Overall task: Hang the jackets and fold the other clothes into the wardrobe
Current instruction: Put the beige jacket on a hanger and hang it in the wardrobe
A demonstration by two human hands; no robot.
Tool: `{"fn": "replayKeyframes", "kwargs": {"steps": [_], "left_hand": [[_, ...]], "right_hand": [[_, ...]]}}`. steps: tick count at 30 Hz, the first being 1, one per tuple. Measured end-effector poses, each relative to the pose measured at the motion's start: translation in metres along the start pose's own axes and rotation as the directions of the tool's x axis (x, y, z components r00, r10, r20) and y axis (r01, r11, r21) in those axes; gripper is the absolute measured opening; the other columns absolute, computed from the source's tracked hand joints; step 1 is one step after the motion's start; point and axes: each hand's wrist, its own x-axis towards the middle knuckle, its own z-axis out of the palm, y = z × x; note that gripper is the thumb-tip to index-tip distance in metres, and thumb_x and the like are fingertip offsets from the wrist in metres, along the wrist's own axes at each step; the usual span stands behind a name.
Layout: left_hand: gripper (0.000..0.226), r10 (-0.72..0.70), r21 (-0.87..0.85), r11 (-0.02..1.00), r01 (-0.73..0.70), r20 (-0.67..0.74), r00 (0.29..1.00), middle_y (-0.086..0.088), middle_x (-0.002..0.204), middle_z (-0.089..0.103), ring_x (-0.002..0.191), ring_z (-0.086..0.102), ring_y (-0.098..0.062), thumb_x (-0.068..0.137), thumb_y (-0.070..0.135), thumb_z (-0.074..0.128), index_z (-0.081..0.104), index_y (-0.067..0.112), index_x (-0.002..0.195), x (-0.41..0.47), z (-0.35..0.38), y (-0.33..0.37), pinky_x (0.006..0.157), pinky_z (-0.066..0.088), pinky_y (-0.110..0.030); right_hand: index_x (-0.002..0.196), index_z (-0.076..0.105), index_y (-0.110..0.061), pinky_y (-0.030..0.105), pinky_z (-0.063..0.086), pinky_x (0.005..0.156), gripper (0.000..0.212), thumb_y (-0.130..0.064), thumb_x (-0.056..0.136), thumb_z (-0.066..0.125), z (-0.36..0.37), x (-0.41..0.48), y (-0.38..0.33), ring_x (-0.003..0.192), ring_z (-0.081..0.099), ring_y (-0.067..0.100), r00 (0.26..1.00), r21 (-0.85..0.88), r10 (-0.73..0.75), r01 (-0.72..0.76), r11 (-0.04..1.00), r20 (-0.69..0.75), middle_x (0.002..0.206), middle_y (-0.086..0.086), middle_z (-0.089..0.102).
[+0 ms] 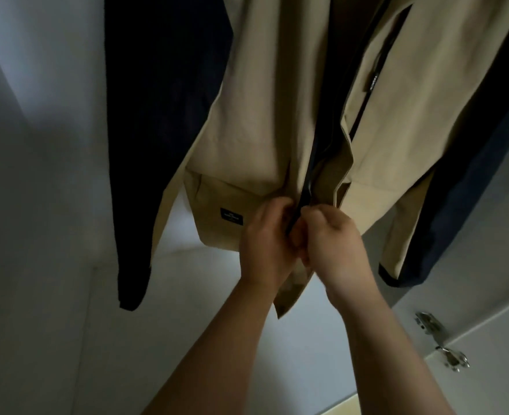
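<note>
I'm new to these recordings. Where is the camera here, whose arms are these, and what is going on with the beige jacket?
There is no machine: the only camera sits on a person's head and looks forward and down, so the two bare arms coming up from the bottom edge are that person's own. They face into a wardrobe with pale walls. A beige jacket hangs from above, and whatever holds it is out of view. The left hand and right hand grip its bottom front edges on either side of the dark zip, apparently to join it. A dark garment hangs to the left and a navy garment to the right. The metal hinges are at the lower right.
</note>
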Motion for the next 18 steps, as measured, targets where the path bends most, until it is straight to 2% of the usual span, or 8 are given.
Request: {"fn": "replayKeyframes", "kwargs": {"steps": [1, 3, 5, 7, 9, 14, 16, 18], "left_hand": [[0.020, -0.001, -0.008, 1.000, 0.001, 0.004, 1.000, 0.003, 0.096, 0.065, 0.087, 0.060, -0.011, 0.087, 0.028, 0.057, 0.065, 0.019, 0.103, 0.001, 0.000, 0.002, 0.075, 0.050, -0.024], [0.013, 0.012, 0.004, 1.000, -0.012, 0.021, 1.000, 0.002, 0.087, 0.064, 0.080, 0.059, -0.014, 0.089, 0.027, 0.058, 0.064, 0.016, 0.092, -0.001, 0.000, 0.005, 0.068, 0.052, -0.025], [0.015, 0.047, 0.027, 0.999, -0.047, -0.008, 0.999, 0.001, 0.079, 0.061, 0.072, 0.054, -0.013, 0.090, 0.025, 0.061, 0.060, 0.012, 0.082, -0.003, 0.000, 0.005, 0.061, 0.045, -0.018], [0.016, 0.068, 0.036, 0.997, -0.066, -0.040, 0.997, -0.001, 0.075, 0.059, 0.069, 0.053, -0.013, 0.089, 0.019, 0.066, 0.060, 0.008, 0.078, -0.004, 0.001, 0.004, 0.059, 0.042, -0.018], [0.022, 0.090, 0.025, 0.996, -0.089, -0.060, 0.994, -0.002, 0.073, 0.059, 0.068, 0.054, -0.014, 0.090, 0.024, 0.063, 0.061, 0.007, 0.076, -0.003, 0.001, 0.003, 0.058, 0.043, -0.022], [0.029, 0.106, 0.034, 0.994, -0.103, -0.110, 0.988, 0.002, 0.067, 0.056, 0.062, 0.051, -0.014, 0.093, 0.030, 0.062, 0.058, 0.012, 0.070, 0.000, 0.000, 0.005, 0.052, 0.048, -0.034], [0.029, 0.081, 0.004, 0.997, -0.081, -0.073, 0.994, 0.002, 0.070, 0.059, 0.065, 0.054, -0.015, 0.093, 0.033, 0.058, 0.061, 0.012, 0.074, 0.000, -0.001, 0.010, 0.056, 0.050, -0.040], [0.027, 0.065, -0.047, 0.997, -0.067, -0.033, 0.997, 0.002, 0.081, 0.065, 0.075, 0.060, -0.014, 0.091, 0.037, 0.057, 0.066, 0.012, 0.087, 0.004, -0.003, 0.022, 0.065, 0.054, -0.037]], "right_hand": [[0.058, 0.049, -0.020, 0.031, 0.035, 0.046, 0.038, -0.023, 0.095, 0.046, -0.005, 0.001, -0.004, 0.046, 0.040, 0.015, 0.993, 0.176, 0.099, -0.109, 0.978, 0.065, 0.053, -0.001, 0.046], [0.054, 0.034, -0.024, 0.025, 0.020, 0.038, 0.039, -0.021, 0.092, 0.042, -0.014, 0.005, -0.011, 0.044, 0.019, 0.013, 0.931, 0.470, 0.228, -0.344, 0.813, 0.286, 0.053, -0.003, 0.027], [0.055, 0.029, -0.027, 0.019, 0.013, 0.034, 0.040, -0.023, 0.093, 0.040, -0.017, 0.009, -0.018, 0.043, 0.011, 0.011, 0.878, 0.556, 0.250, -0.457, 0.694, 0.408, 0.052, -0.007, 0.019], [0.055, 0.031, -0.027, 0.017, 0.012, 0.033, 0.041, -0.025, 0.095, 0.040, -0.017, 0.011, -0.023, 0.039, 0.012, 0.010, 0.877, 0.543, 0.270, -0.463, 0.701, 0.399, 0.048, -0.008, 0.020], [0.057, 0.033, -0.026, 0.017, 0.012, 0.033, 0.040, -0.024, 0.096, 0.041, -0.020, 0.012, -0.031, 0.039, 0.012, 0.009, 0.899, 0.536, 0.261, -0.421, 0.732, 0.351, 0.048, -0.008, 0.022], [0.061, 0.038, -0.026, 0.017, 0.014, 0.032, 0.036, -0.023, 0.096, 0.041, -0.035, 0.015, -0.061, 0.039, 0.015, 0.008, 0.952, 0.637, 0.120, -0.280, 0.719, 0.283, 0.051, -0.008, 0.025], [0.063, 0.038, -0.025, 0.018, 0.015, 0.033, 0.033, -0.023, 0.096, 0.041, -0.036, 0.011, -0.064, 0.040, 0.016, 0.009, 0.958, 0.641, 0.083, -0.248, 0.726, 0.276, 0.053, -0.008, 0.025], [0.064, 0.037, -0.025, 0.020, 0.013, 0.036, 0.032, -0.024, 0.096, 0.041, -0.035, 0.008, -0.061, 0.044, 0.014, 0.011, 0.959, 0.652, 0.072, -0.240, 0.719, 0.274, 0.055, -0.006, 0.023]]}}
